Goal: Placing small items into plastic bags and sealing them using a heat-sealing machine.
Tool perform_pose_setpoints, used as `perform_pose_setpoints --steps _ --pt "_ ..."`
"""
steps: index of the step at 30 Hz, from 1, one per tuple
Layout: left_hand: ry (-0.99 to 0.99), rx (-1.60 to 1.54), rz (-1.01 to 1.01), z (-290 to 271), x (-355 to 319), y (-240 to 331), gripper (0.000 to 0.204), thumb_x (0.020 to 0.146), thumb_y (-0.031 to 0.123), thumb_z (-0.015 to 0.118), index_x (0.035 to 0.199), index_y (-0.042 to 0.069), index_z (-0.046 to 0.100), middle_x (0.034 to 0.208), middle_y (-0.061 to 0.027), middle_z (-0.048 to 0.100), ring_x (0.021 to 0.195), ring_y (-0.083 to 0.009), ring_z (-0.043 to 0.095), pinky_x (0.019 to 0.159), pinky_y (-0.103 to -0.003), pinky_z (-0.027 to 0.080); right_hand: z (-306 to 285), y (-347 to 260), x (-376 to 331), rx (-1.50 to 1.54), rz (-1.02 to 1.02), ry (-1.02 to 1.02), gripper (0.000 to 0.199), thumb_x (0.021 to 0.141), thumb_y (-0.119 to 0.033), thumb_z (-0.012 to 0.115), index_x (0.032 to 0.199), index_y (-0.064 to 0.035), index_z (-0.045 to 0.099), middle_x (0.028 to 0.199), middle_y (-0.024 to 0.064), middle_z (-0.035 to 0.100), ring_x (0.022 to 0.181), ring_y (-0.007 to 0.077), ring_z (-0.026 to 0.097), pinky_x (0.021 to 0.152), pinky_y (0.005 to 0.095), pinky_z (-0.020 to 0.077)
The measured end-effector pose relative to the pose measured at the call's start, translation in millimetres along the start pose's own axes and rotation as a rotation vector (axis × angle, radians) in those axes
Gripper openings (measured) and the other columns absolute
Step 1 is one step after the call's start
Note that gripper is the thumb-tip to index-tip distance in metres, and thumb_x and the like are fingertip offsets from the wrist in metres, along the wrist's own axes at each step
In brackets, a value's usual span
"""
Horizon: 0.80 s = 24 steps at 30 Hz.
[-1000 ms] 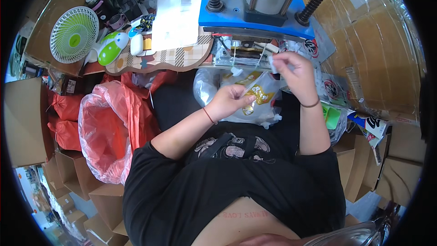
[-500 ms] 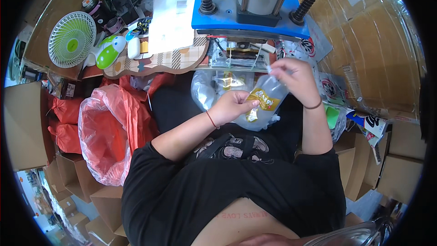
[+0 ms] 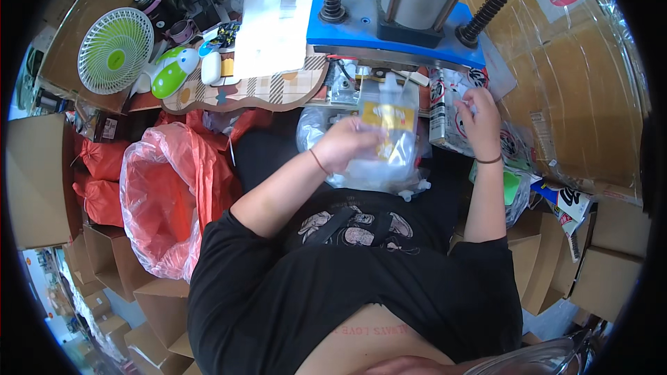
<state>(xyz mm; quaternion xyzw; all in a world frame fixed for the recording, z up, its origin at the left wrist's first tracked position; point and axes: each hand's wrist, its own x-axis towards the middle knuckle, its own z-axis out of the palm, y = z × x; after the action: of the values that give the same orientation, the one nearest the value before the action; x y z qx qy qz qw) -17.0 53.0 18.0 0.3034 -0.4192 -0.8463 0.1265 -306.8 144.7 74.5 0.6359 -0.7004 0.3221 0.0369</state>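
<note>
My left hand (image 3: 345, 144) is closed on a clear spout pouch (image 3: 394, 119) with gold print. The pouch stands tilted up in front of the press, spout end at the top, slightly blurred. Beneath it, more clear pouches (image 3: 314, 127) lie on my lap, and a white spout pokes out at their lower right. Off to the right, my right hand (image 3: 481, 121) is raised with thumb and fingers apart, and I see nothing between them. It is over a white box with black and red print (image 3: 439, 117), whose inside I cannot make out.
A blue press plate (image 3: 389, 35) with springs hangs over the bench just ahead. Left of it are white sheets (image 3: 274, 35), a green fan (image 3: 116, 51) and a wavy patterned board (image 3: 243, 97). A red-lined bag (image 3: 163, 201) stands at my left; a tall cardboard wall (image 3: 570, 83) rises at right.
My right hand has let go of the pouch's spout end and moved right to the printed box. My left hand has turned the pouch more upright, toward the press.
</note>
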Motion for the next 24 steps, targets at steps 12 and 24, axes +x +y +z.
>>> perform_pose_setpoints --steps 12,24 --pt "1.264 1.520 1.047 -116.4 14.7 71.1 0.063 0.089 0.028 0.072 0.138 0.003 0.042 0.117 -0.0183 0.062 0.111 -0.0326 0.062 0.089 -0.042 0.052 15.8 20.0 -28.7 0.024 0.013 -0.038 0.011 0.091 -0.005 0.061 0.101 -0.0009 0.059 0.092 0.0163 0.059 0.089 0.0371 0.059 0.083 0.0405 0.0482" --pt "0.519 0.576 0.527 -101.0 -40.5 0.7 0.019 0.097 0.019 0.064 0.109 0.007 0.071 0.100 -0.0087 0.072 0.087 -0.0148 0.067 0.074 -0.029 0.052 22.2 -58.8 -21.0 0.318 -0.027 -0.212 0.014 0.093 -0.015 0.063 0.101 -0.0027 0.064 0.088 0.0157 0.064 0.082 0.0365 0.063 0.072 0.0404 0.0496"
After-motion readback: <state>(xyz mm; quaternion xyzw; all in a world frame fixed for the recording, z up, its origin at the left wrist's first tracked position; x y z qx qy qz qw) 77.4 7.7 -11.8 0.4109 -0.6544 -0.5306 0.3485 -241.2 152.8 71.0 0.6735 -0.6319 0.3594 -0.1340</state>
